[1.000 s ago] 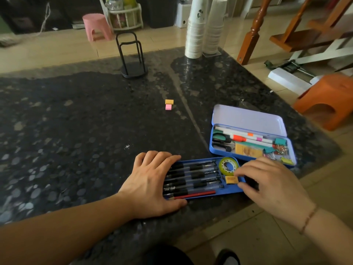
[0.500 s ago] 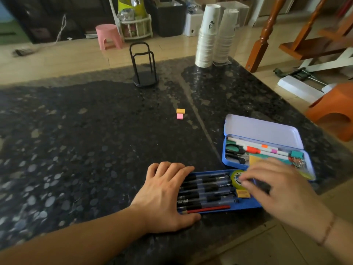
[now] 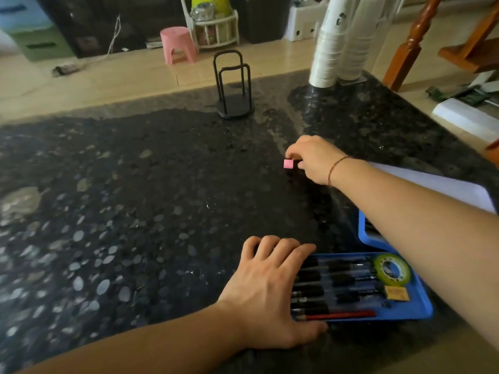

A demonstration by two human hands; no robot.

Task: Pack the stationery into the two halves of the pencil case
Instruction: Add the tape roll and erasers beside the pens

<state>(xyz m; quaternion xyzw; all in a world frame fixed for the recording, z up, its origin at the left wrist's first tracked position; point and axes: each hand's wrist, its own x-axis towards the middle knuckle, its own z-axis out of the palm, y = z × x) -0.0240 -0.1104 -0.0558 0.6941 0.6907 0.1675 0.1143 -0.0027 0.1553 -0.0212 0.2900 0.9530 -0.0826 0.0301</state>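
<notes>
Head cam: right hand (image 3: 314, 157) reaches far across the dark speckled stone counter (image 3: 135, 211), fingers curled at a small pink cube eraser (image 3: 288, 163); whether it's gripped, can't tell. Left hand (image 3: 270, 290) lies flat, fingers spread on the shallow blue metal pencil-case tray (image 3: 421, 306); black pens (image 3: 340, 279) w/ long axes running rightward from the fingertips.

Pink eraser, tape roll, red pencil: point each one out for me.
Pink eraser (image 3: 288, 163), head view, on its front face beside the right hand's fingertips.
Tape roll (image 3: 404, 275), head view, on its yellow-green band, right side.
Red pencil (image 3: 341, 315), head view, mid-shaft at the tray's near edge.
</notes>
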